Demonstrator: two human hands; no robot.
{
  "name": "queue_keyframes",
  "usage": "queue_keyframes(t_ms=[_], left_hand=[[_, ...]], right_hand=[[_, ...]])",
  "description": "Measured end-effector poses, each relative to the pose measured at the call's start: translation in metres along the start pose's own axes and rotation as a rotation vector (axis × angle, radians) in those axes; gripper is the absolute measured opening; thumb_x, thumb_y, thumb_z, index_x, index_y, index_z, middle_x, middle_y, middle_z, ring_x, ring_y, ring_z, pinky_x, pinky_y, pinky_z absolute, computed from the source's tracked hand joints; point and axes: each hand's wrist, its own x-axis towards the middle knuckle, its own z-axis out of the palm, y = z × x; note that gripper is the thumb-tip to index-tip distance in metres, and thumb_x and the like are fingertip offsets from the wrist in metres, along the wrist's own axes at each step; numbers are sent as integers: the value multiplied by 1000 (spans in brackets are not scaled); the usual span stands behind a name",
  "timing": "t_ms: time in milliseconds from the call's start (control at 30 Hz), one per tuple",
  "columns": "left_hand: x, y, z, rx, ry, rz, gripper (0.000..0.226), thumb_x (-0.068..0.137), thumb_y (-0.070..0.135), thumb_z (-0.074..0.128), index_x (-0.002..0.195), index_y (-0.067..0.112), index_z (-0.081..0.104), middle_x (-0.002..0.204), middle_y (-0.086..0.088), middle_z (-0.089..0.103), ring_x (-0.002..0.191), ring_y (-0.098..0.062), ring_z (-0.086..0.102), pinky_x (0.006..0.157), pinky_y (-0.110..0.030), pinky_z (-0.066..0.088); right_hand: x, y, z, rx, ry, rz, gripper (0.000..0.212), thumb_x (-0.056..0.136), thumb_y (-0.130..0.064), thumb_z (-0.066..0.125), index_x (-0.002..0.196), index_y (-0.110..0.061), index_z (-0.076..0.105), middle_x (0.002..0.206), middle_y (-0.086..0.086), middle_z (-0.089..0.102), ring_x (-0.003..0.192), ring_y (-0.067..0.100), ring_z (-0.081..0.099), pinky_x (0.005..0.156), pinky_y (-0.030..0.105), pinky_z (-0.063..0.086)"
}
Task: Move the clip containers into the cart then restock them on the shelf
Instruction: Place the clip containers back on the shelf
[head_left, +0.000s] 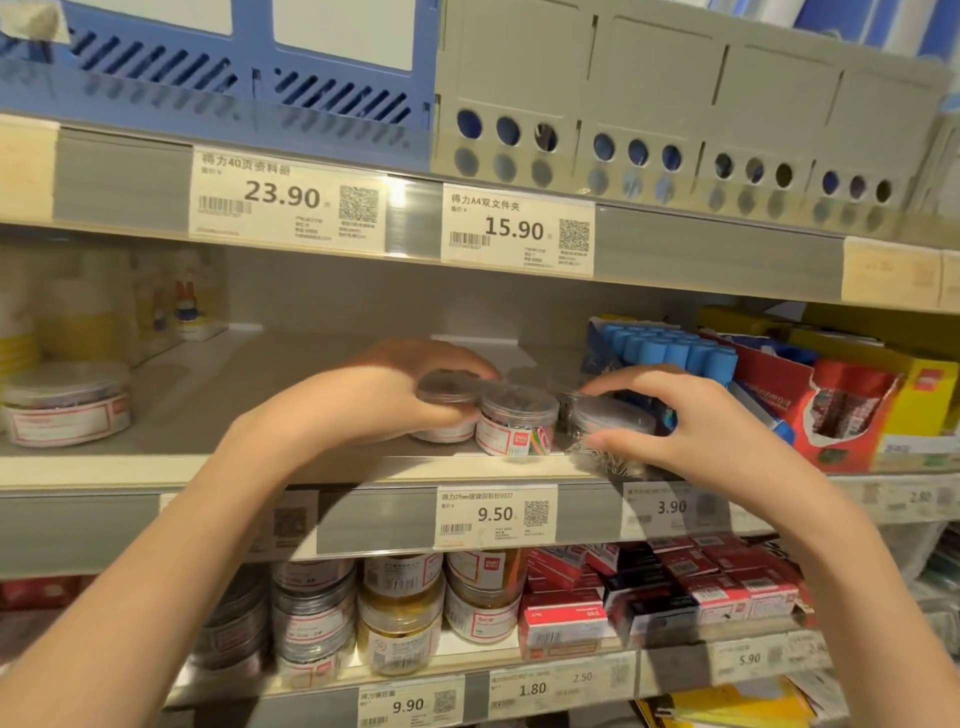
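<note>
Looking through the head view, I see my left hand (415, 387) gripping a clear round clip container (448, 410) on the middle shelf (156, 467). My right hand (691, 421) pinches another (610, 426), holding silver clips; a third (517, 421), between them, shows coloured clips.

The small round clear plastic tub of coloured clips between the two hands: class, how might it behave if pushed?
The small round clear plastic tub likely slides upright: it looks squat and flat-based. On its side, it would probably roll. Its smooth wall may be slippery.
</note>
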Motion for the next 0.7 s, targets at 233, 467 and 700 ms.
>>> queue_keyframes(t_ms=[233,467,700], left_hand=[[7,-13,3,56,45,-56,43,80,22,72,116,40,55,121,18,56,107,2,49,89,-12,32],[-4,-21,-5,234,114,-155,41,88,28,62,125,41,50,135,15,47,122,-10,46,102,-26,33],[-56,-18,-32,204,58,-229,22,84,49,54,104,58,59,114,39,51,106,7,51,92,-18,43]], right_hand=[[1,-3,-3,-10,3,-40,46,65,-60,58,106,-40,60,102,-34,52,98,-19,46,83,-1,35],[24,-25,12,-141,-108,-109,43,78,-51,61,118,-36,61,124,-19,58,116,-2,49,101,28,42],[38,-43,21,-152,-167,-161,43,81,-50,60,122,-37,59,126,-21,56,114,-7,46,91,10,33]])
